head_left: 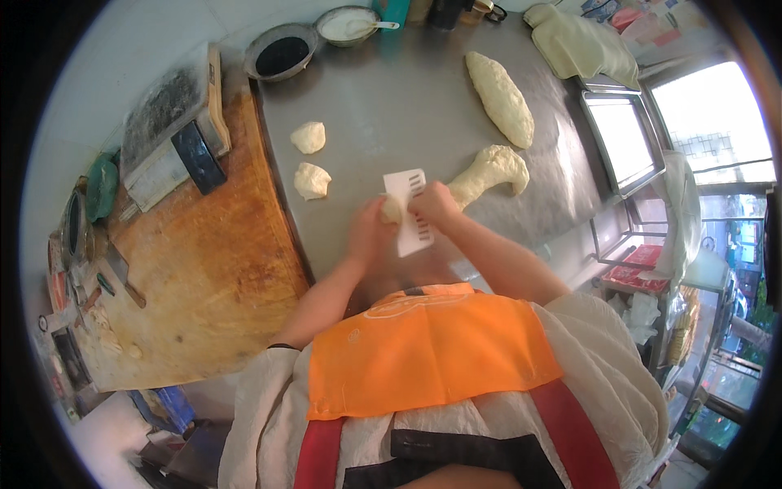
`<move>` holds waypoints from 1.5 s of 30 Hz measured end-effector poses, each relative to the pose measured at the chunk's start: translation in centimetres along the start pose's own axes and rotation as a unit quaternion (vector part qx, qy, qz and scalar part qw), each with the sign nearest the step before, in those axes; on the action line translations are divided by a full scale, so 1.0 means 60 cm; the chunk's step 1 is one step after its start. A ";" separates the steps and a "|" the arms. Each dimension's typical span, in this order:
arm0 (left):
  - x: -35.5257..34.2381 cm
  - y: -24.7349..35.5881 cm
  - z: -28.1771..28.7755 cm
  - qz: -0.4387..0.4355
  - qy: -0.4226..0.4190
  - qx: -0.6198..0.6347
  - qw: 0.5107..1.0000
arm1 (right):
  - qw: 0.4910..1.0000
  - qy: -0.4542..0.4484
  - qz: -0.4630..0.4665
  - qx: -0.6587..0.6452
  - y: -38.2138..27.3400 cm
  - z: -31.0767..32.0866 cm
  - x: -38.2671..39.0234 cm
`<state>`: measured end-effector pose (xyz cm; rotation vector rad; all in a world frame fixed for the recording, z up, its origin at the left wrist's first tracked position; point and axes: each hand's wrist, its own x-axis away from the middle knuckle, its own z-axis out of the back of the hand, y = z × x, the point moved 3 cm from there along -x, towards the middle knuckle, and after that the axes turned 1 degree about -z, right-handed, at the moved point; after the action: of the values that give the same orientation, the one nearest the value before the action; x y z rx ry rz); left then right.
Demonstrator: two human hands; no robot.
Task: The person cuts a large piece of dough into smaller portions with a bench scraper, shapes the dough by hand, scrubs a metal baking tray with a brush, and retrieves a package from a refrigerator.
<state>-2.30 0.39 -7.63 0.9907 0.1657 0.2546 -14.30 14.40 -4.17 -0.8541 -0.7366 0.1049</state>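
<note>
My right hand [436,205] grips a white plastic dough scraper [413,235] with a row of slots, held over the metal worktop [366,106]. Just left of the scraper, my left hand [372,231] closes around a small piece of dough [392,209]. A long strip of dough [489,172] lies beside my right hand, its near end partly hidden by that hand. Farther off rests a thick loaf-shaped dough [502,99]. Two small dough lumps, one far [309,138] and one nearer [312,181], sit apart on the left of the worktop.
A wooden board [220,244] adjoins the metal top on the left, with a scale [167,130] and a knife [122,273] on it. At the back stand a bowl of dark contents [254,68] and a bowl of white powder [324,37]. A metal-framed tray [621,138] is at the right.
</note>
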 end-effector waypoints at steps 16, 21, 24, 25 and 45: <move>-0.072 0.055 -0.112 -0.115 -0.243 -0.159 0.950 | 0.942 0.141 0.020 -0.303 0.008 0.173 0.127; -0.046 0.081 -0.030 0.000 -0.208 -0.134 0.969 | 0.988 0.136 0.063 -0.042 -0.014 0.162 0.168; -0.001 0.097 0.018 -0.135 0.000 -0.183 0.974 | 0.978 0.094 0.134 0.129 -0.032 0.128 0.164; 0.002 0.094 0.019 -0.124 -0.008 -0.134 0.983 | 0.975 0.089 0.137 0.150 -0.031 0.114 0.161; -0.189 0.112 0.069 0.052 0.041 0.148 0.987 | 0.927 0.100 -0.009 -0.361 0.018 0.214 0.088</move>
<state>-13.04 -2.65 0.51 1.2858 0.2313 0.3744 -18.17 25.39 3.47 -1.5355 -0.5877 -0.2891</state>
